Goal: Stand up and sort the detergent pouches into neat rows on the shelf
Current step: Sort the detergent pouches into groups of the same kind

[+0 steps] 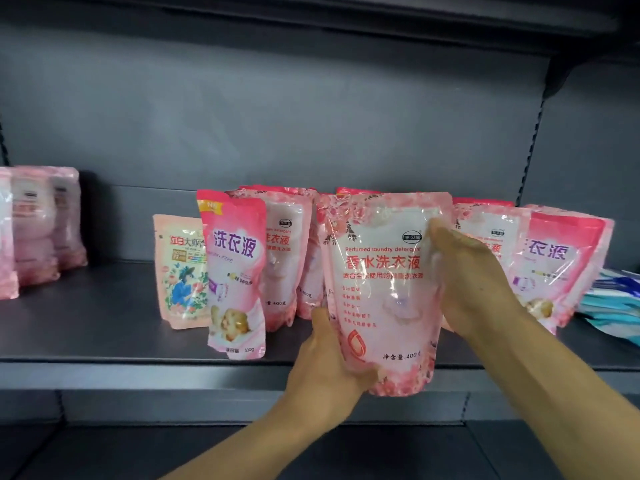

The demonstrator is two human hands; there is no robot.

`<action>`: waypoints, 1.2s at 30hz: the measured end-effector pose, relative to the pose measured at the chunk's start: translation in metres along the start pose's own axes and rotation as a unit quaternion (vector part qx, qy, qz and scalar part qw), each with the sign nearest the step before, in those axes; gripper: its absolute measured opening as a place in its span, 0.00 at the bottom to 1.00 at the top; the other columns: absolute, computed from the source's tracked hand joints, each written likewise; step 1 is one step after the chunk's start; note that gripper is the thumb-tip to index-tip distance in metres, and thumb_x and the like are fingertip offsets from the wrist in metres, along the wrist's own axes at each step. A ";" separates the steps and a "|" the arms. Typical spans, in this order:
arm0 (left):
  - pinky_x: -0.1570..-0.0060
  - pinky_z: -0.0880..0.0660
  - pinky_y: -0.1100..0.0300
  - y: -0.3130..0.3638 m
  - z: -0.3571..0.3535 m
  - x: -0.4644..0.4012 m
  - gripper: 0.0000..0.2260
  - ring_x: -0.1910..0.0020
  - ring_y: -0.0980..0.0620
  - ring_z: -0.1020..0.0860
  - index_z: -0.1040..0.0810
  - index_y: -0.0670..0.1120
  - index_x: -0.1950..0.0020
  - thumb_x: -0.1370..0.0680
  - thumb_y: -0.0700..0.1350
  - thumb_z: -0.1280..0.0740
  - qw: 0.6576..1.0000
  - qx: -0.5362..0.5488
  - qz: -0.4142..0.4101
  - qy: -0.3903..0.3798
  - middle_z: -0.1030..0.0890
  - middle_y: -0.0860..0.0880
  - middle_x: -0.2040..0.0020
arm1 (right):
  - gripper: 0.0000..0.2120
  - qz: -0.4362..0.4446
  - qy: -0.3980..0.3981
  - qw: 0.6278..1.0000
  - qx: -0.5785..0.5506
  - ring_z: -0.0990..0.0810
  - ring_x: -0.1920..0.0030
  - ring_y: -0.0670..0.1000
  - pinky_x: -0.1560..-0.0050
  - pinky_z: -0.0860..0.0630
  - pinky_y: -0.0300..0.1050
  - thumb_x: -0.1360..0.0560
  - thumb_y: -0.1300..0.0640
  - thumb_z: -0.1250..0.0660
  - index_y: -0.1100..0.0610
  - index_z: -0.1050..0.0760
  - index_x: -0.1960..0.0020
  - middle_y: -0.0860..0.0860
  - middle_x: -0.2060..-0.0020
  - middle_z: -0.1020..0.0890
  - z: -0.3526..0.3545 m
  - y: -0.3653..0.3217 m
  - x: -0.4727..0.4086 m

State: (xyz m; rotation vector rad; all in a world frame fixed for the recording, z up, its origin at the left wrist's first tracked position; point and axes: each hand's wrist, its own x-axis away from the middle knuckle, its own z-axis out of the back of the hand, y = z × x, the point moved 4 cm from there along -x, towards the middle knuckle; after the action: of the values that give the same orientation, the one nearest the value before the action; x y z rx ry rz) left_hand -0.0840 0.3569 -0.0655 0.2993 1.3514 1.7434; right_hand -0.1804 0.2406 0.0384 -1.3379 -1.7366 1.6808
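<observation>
Both hands clamp one pouch (384, 289) upright over the shelf (104, 327) edge: the left hand (329, 368) has its grip at the lower left corner, the right hand (464, 271) at the upper right side, long axis vertical. Behind it, mixed pink pouches (280, 251) stand crowded; a neat row (38, 226) sits far left, with bare shelf between, likely its destination.

person: left hand (322, 372) and right hand (474, 271), both bare; forearms bare, no sleeves, gloves, rings or watch showing.

Pink floral pouch (384, 292) with red lettering, dark grey shelf (104, 327), blue-white packets (609, 303)
</observation>
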 end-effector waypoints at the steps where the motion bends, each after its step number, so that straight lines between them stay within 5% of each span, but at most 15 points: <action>1: 0.45 0.23 0.60 0.001 0.009 0.008 0.29 0.48 0.62 0.23 0.39 0.54 0.42 0.33 0.43 0.24 1.000 0.002 0.003 0.007 0.22 0.60 0.48 | 0.17 -0.002 -0.009 1.000 -0.004 0.27 0.77 0.43 0.77 0.28 0.31 0.21 0.53 0.39 0.55 0.33 0.68 0.46 0.78 0.28 -0.007 -0.003 0.007; 4: 0.49 0.25 0.67 0.000 0.044 0.033 0.29 0.49 0.66 0.23 0.38 0.57 0.42 0.33 0.43 0.23 1.000 0.015 0.007 0.022 0.22 0.62 0.48 | 0.15 -0.012 -0.050 0.998 -0.028 0.17 0.67 0.49 0.62 0.19 0.40 0.21 0.53 0.39 0.57 0.29 0.65 0.54 0.69 0.17 -0.039 -0.011 0.029; 7: 0.58 0.25 0.72 -0.004 0.091 0.056 0.26 0.56 0.69 0.22 0.34 0.57 0.43 0.33 0.43 0.23 0.999 0.015 0.019 0.029 0.20 0.61 0.52 | 0.14 -0.038 -0.095 0.994 -0.041 0.17 0.53 0.58 0.46 0.22 0.58 0.21 0.53 0.39 0.60 0.24 0.61 0.59 0.54 0.16 -0.084 -0.013 0.049; 10: 0.59 0.25 0.73 -0.018 0.149 0.076 0.23 0.57 0.67 0.20 0.28 0.54 0.44 0.34 0.42 0.23 0.998 -0.008 0.031 0.048 0.18 0.60 0.53 | 0.12 -0.050 -0.112 0.991 -0.045 0.17 0.51 0.56 0.46 0.22 0.58 0.21 0.53 0.39 0.60 0.21 0.55 0.56 0.52 0.16 -0.137 -0.011 0.063; 15: 0.55 0.22 0.65 -0.051 0.246 0.104 0.13 0.57 0.55 0.19 0.21 0.48 0.51 0.32 0.36 0.27 0.993 -0.047 0.054 0.090 0.17 0.52 0.56 | 0.12 -0.067 -0.125 0.987 -0.072 0.17 0.66 0.46 0.59 0.21 0.46 0.22 0.53 0.38 0.55 0.23 0.62 0.46 0.69 0.16 -0.228 0.001 0.085; 18: 0.57 0.23 0.63 -0.074 0.299 0.116 0.07 0.61 0.55 0.20 0.20 0.45 0.58 0.30 0.33 0.31 0.988 -0.077 0.060 0.122 0.17 0.50 0.60 | 0.11 -0.086 -0.151 0.982 -0.081 0.18 0.60 0.51 0.57 0.21 0.48 0.21 0.53 0.38 0.56 0.22 0.58 0.52 0.60 0.16 -0.279 0.014 0.096; 22: 0.68 0.31 0.72 -0.100 0.356 0.122 0.11 0.71 0.61 0.25 0.23 0.48 0.66 0.28 0.33 0.33 0.981 -0.080 0.089 0.154 0.19 0.55 0.68 | 0.11 -0.095 -0.157 0.981 -0.065 0.17 0.61 0.51 0.61 0.21 0.46 0.21 0.52 0.39 0.55 0.22 0.56 0.51 0.61 0.16 -0.337 0.028 0.106; 27: 0.65 0.30 0.68 -0.128 0.416 0.109 0.07 0.64 0.56 0.22 0.22 0.45 0.63 0.26 0.37 0.33 0.969 -0.120 0.126 0.174 0.17 0.50 0.64 | 0.12 -0.102 -0.167 0.978 -0.070 0.17 0.61 0.52 0.58 0.21 0.48 0.21 0.52 0.40 0.54 0.22 0.59 0.49 0.67 0.16 -0.398 0.048 0.097; 32: 0.68 0.31 0.72 -0.155 0.464 0.084 0.03 0.63 0.53 0.21 0.22 0.42 0.58 0.25 0.37 0.34 0.956 -0.152 0.145 0.207 0.17 0.49 0.62 | 0.12 -0.095 -0.213 0.970 -0.074 0.17 0.59 0.52 0.59 0.21 0.47 0.20 0.53 0.40 0.55 0.22 0.57 0.52 0.61 0.16 -0.450 0.066 0.079; 36: 0.56 0.23 0.58 -0.177 0.495 0.069 0.04 0.59 0.47 0.18 0.21 0.42 0.59 0.25 0.36 0.33 0.944 -0.163 0.164 0.235 0.16 0.49 0.63 | 0.12 -0.087 -0.247 0.962 -0.079 0.17 0.60 0.51 0.62 0.20 0.44 0.20 0.53 0.41 0.55 0.21 0.57 0.52 0.60 0.16 -0.492 0.081 0.068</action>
State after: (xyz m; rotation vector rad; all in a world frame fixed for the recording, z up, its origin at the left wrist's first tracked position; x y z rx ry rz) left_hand 0.2846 0.7377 -0.0544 -0.0965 1.3575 2.3918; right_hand 0.2101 0.5573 0.0468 -0.8294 -2.2288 1.9170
